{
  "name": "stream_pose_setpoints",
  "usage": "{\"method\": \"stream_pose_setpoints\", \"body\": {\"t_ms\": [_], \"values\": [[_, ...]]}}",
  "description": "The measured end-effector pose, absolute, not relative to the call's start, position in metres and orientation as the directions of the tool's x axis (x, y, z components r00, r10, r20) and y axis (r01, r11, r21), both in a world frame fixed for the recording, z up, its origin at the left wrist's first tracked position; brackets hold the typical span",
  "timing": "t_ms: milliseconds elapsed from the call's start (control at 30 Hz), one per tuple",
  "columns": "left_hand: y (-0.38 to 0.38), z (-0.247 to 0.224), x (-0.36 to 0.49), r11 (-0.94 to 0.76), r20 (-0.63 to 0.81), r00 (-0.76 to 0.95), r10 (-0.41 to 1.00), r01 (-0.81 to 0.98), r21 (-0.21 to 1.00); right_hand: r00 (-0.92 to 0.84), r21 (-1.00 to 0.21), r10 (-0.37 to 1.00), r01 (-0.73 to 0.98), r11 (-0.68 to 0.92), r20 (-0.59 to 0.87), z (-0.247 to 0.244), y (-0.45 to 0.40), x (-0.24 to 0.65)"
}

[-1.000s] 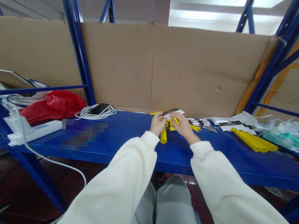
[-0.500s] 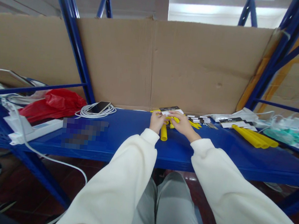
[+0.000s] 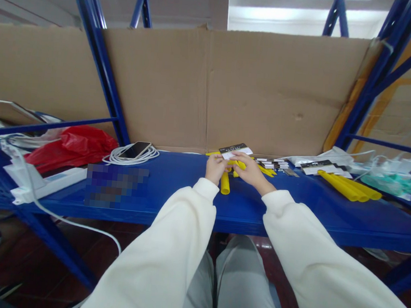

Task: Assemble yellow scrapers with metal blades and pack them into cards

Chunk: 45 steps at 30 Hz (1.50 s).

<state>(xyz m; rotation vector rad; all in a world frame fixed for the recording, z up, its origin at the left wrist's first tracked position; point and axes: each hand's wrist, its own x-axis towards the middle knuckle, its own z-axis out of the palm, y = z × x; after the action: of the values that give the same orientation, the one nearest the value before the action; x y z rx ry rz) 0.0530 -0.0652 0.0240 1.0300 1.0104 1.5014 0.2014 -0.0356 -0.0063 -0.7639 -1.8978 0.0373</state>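
My left hand [image 3: 216,167] is closed, its fingertips pinching the lower left part of a black-and-white printed card [image 3: 236,150]. My right hand [image 3: 250,170] grips the same card from its lower right, fingers bent toward the left hand. A bit of yellow shows between the hands; I cannot tell whether it is held or lies behind. Just below the fingers, a rolled yellow tube [image 3: 225,184] rests on the blue shelf [image 3: 184,186]. Beyond my right hand lie flat yellow strips [image 3: 268,171] and a stack of small black-and-white cards [image 3: 273,164].
On the right lie several yellow rolls [image 3: 347,188] beside more printed cards [image 3: 318,168]. A phone [image 3: 136,150] sits on a coiled white cable [image 3: 151,155] to the left, near a red bag [image 3: 79,144] and a white power strip [image 3: 61,182]. Cardboard [image 3: 161,87] walls the back.
The card between my hands has tipped up slightly. Both hands stay nearly in place, and the whole view has shifted a little.
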Motion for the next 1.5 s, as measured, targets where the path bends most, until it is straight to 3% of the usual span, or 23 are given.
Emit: {"method": "stream_pose_setpoints", "body": {"t_ms": [500, 967, 1067, 1233, 1500], "values": [[-0.068, 0.03, 0.045, -0.014, 0.006, -0.022, 1.0, -0.396, 0.918, -0.287, -0.369, 0.535, 0.471, 0.801, 0.794, -0.005, -0.037, 0.205], [-0.069, 0.028, 0.046, -0.086, 0.06, -0.082, 0.995, -0.359, 0.929, -0.286, -0.358, 0.526, 0.475, 0.803, 0.801, -0.007, -0.034, 0.206], [-0.068, 0.029, 0.047, -0.105, 0.067, -0.119, 0.991, -0.343, 0.933, -0.2, -0.359, 0.512, 0.505, 0.785, 0.836, -0.008, -0.028, 0.21], [-0.066, 0.029, 0.048, -0.094, 0.049, -0.14, 0.989, -0.335, 0.938, 0.113, -0.454, 0.487, 0.588, 0.669, 0.866, -0.014, -0.01, 0.229], [-0.066, 0.03, 0.047, -0.062, 0.021, -0.116, 0.993, -0.369, 0.927, 0.209, -0.678, 0.663, 0.424, 0.601, 0.719, -0.019, 0.002, 0.238]]}}
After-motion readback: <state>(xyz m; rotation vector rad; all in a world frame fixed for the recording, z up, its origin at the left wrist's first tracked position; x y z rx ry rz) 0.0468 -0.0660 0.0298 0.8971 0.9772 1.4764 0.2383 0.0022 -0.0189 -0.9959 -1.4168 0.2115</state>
